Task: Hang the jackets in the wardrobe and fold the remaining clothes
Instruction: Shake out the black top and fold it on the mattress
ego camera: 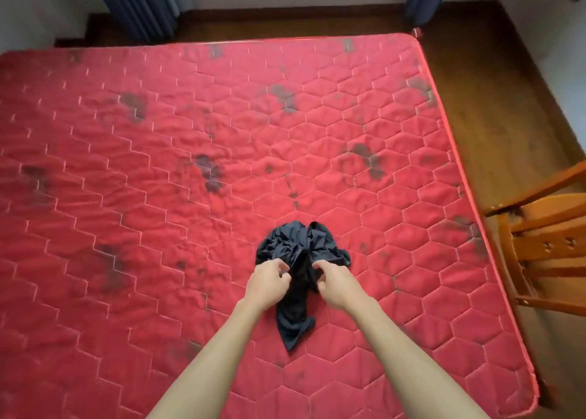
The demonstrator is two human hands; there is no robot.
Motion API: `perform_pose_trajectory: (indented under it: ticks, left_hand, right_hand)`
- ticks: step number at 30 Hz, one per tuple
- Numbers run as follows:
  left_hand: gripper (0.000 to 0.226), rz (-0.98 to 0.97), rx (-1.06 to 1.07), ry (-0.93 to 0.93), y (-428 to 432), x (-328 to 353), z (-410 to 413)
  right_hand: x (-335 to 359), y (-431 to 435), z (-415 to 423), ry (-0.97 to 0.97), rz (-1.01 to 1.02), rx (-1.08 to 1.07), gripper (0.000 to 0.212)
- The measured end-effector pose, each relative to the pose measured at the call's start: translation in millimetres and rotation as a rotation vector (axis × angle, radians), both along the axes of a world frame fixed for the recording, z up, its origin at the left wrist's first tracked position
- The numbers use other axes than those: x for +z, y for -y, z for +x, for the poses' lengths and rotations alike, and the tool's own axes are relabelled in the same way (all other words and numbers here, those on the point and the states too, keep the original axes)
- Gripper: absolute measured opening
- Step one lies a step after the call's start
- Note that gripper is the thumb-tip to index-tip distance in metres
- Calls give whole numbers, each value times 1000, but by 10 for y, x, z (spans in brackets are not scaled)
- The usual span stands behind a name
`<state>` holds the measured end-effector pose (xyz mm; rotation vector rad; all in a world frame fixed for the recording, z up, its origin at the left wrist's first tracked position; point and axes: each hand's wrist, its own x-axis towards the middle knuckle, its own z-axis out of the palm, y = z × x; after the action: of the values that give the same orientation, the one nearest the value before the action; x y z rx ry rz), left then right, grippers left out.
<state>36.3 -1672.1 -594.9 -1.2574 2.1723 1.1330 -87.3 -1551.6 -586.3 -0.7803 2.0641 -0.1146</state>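
- Garment (295,247), dark and crumpled, lies on the red mattress (152,171) near its front edge; probably light, limp, shapeless.
- Left hand (268,280) and right hand (336,280): fingers curled, pinching its cloth; seams likely offer the firmest hold.

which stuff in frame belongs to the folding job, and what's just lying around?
Job: dark garment, crumpled; left hand and right hand, fingers curled into it.
Just there: red mattress underneath it, wooden chair at the right, blue curtains, floor.
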Motion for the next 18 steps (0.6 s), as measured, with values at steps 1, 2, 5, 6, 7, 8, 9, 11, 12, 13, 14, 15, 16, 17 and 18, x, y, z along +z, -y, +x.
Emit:
perform_pose_trajectory:
  ticks: [1, 2, 5, 6, 7, 8, 9, 11, 12, 13, 14, 15, 16, 17, 18]
  left_hand:
    - [35, -1, 23, 13, 10, -185, -50]
    - [42, -8, 25, 37, 17, -378, -87]
    - [72, -27, -95, 123, 34, -956, -168]
    - [79, -28, -145, 146, 30, -1142, -184]
    - [82, -31, -197, 164, 24, -1316, -196]
    - [82, -32, -246, 180, 13, -1470, -189]
    - [78, -38, -285, 188, 5, -1609, -172]
    - [59, -60, -330, 193, 12, -1797, -124]
    - [47, -78, -343, 192, 21, -1841, -87]
    - [38, -94, -346, 197, 32, -1862, -41]
    - [32, -102, -325, 199, 51, -1855, 1]
    - [28, -113, -286, 186, 81, -1827, 33]
    - [25, -114, -235, 167, 121, -1787, 59]
    - [24, -112, -178, 140, 167, -1729, 73]
    - [24, -114, -129, 113, 208, -1654, 75]
  right_hand:
    - [-146, 55, -36, -14, 13, 18, 54]
    - [-289, 104, -62, -39, 28, 68, 55]
    - [-722, 245, -140, -132, 11, 262, 58]
    - [-874, 280, -162, -156, -25, 338, 53]
    - [-1021, 314, -178, -180, -74, 429, 42]
    - [-1146, 347, -179, -191, -105, 515, 29]
    - [-1247, 372, -177, -194, -98, 586, 19]
    - [-1426, 385, -160, -199, -5, 688, 19]
    - [-1460, 383, -155, -201, 62, 720, 24]
    - [-1461, 373, -153, -191, 115, 715, 28]
    - [-1445, 359, -163, -187, 137, 687, 30]
    - [-1439, 338, -173, -186, 141, 664, 30]
    - [-1396, 336, -189, -171, 136, 639, 29]
    - [-1328, 349, -209, -137, 128, 599, 29]
    - [-1239, 366, -228, -100, 114, 545, 29]
